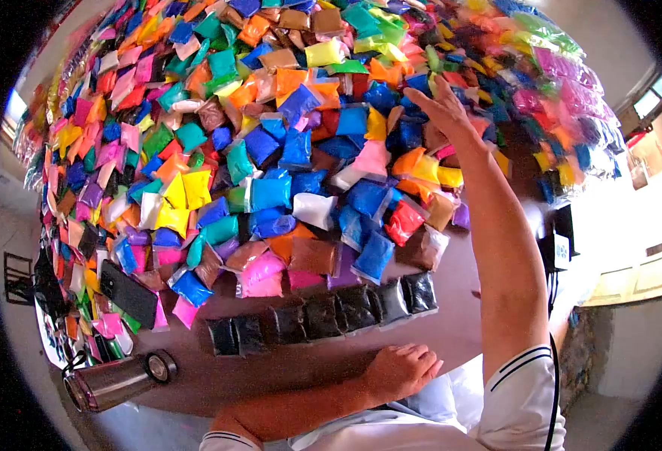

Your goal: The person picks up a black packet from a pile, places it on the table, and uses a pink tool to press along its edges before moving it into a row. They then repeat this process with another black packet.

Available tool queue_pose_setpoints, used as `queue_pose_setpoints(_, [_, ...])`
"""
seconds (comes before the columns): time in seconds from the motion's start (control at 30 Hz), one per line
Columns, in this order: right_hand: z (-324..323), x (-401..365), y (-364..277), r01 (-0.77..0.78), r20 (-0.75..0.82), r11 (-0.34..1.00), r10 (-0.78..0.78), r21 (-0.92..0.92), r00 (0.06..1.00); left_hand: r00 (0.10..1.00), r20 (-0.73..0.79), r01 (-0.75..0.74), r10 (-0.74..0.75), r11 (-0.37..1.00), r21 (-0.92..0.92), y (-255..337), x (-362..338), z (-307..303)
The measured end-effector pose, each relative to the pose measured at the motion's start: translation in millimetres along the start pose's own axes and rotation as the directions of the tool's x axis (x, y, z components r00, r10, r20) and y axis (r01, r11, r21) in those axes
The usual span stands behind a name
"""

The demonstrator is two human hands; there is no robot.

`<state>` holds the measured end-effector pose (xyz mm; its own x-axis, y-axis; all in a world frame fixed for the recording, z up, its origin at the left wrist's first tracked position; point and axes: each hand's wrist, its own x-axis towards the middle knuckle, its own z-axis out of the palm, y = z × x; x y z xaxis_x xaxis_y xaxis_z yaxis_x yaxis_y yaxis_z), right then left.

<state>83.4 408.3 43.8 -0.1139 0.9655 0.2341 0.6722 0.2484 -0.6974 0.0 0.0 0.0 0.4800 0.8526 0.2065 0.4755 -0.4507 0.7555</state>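
Observation:
My right hand (446,109) reaches far over the heap of small coloured packets (271,192), thumb and fingers apart. Its fingertips are beside a green packet (433,60) and dark blue ones. Close to my body, my left hand (401,372) rests at the near table edge with its fingers loosely curled in and nothing showing in them. Between that hand and the heap lies a row of several black packets (323,314), side by side on the brown table (286,368).
A steel flask (116,382) lies on its side at the near left. A black phone (128,293) rests on packets at the left. Clear bags of packets (568,83) are stacked at the far right. A black cable (554,376) runs down along my right sleeve.

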Motion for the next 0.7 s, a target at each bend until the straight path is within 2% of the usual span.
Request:
queue_pose_setpoints(0.07, [12.6, -2.2, -4.4, 0.032, -0.079, 0.995, -0.040, -0.097, 0.996, 0.999, -0.046, -0.025, 0.024, 1.000, -0.008, 6.1, -2.8, 3.4])
queue_pose_setpoints(0.1, [24.4, 4.6, -6.1, 0.030, -0.061, 0.993, -0.037, -0.116, 0.997, 0.998, -0.055, -0.019, 0.017, 0.999, -0.032, -3.1, 3.2, 6.4])
queue_pose_setpoints(0.17, [30.4, 2.8, -33.4, -0.028, 0.075, 0.997, 0.033, -0.068, 0.997, 0.991, -0.129, -0.052, 0.045, 0.997, -0.049, -6.2, 0.9, 7.4])
queue_pose_setpoints(0.2, [30.7, -1.2, -50.5, -0.089, 0.302, 0.987, 0.044, 0.137, 0.952, 0.991, -0.127, -0.050, 0.043, 0.997, -0.052, -7.0, -1.1, 7.1])
queue_pose_setpoints(0.23, [54.5, 1.8, -48.6, -0.105, 0.091, 0.992, 0.111, -0.067, 0.990, 0.989, -0.138, -0.059, 0.050, 0.996, -0.060, -6.5, -1.0, 7.4])
queue_pose_setpoints(0.3, [76.7, -11.9, -66.5, -0.016, -0.144, 0.968, -0.021, -0.249, 0.989, 0.984, -0.156, -0.091, 0.081, 0.994, -0.061, -5.6, 1.7, 3.5])
queue_pose_setpoints(0.37, [75.4, -27.0, -95.2, 0.083, 0.009, 0.984, -0.083, -0.156, 0.997, 0.998, -0.036, -0.044, 0.044, 0.999, -0.006, -3.4, 0.5, -3.1])
queue_pose_setpoints(0.43, [84.1, -42.1, -123.7, 0.110, 0.033, 0.990, -0.108, -0.088, 0.994, 0.998, -0.013, -0.061, 0.061, 0.998, 0.015, -0.7, 2.7, -13.3])
queue_pose_setpoints(0.5, [105.9, -56.5, -136.2, 0.297, -0.132, 0.932, -0.328, -0.210, 0.935, 0.998, 0.017, -0.061, 0.060, 0.998, 0.036, -3.1, -1.6, -9.9])
queue_pose_setpoints(0.53, [115.6, -62.7, -142.8, 0.292, -0.134, 0.933, -0.323, -0.211, 0.937, 0.998, 0.006, -0.065, 0.065, 0.998, 0.000, -9.4, -4.9, -1.3])
queue_pose_setpoints(0.6, [130.9, -72.5, -154.5, 0.462, -0.212, 0.859, -0.504, -0.220, 0.837, 0.997, -0.003, -0.072, 0.072, 0.997, -0.040, -11.9, -6.8, 5.3])
queue_pose_setpoints(0.67, [142.7, -77.9, -160.4, 0.472, -0.230, 0.847, -0.524, -0.246, 0.820, 0.993, -0.110, -0.055, 0.040, 0.988, -0.142, -11.0, -5.3, 4.6])
queue_pose_setpoints(0.7, [144.1, -78.7, -162.8, 0.479, -0.225, 0.844, -0.529, -0.241, 0.818, 0.993, -0.109, -0.059, 0.043, 0.988, -0.143, -13.5, -6.5, 5.7])
